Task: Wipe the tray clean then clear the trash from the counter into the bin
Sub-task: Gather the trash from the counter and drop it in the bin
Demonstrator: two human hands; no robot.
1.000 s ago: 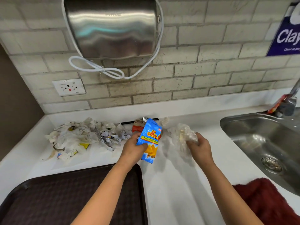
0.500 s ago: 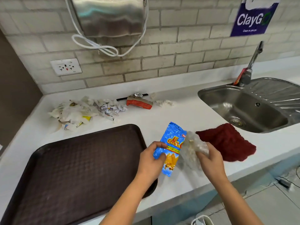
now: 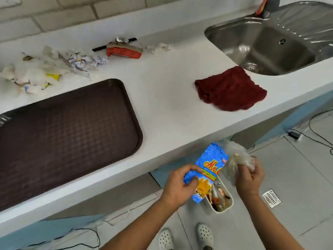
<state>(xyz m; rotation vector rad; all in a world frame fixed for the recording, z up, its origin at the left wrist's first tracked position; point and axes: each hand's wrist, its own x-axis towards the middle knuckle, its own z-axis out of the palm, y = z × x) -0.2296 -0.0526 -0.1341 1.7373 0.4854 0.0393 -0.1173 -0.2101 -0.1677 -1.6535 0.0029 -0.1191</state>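
Note:
My left hand (image 3: 178, 184) grips a blue snack packet (image 3: 209, 168) in front of the counter edge, above a white bin (image 3: 226, 201) on the floor that holds some trash. Beside it my right hand (image 3: 250, 177) holds a crumpled clear plastic wrapper (image 3: 237, 156). The dark brown tray (image 3: 63, 134) lies bare on the white counter (image 3: 167, 105) at the left. Behind the tray sits a pile of crumpled paper trash (image 3: 43, 69). A red wrapper (image 3: 124, 50) lies near the wall.
A dark red cloth (image 3: 230, 89) lies on the counter by the steel sink (image 3: 270, 44). Small white scraps (image 3: 158, 47) sit to the right of the red wrapper. Cables run along the tiled floor, with a floor drain (image 3: 271, 198) at the right.
Both hands carried the blue packet and the plastic wrapper from the back of the counter, over its front edge, down to above the bin. The view tilted down to the floor.

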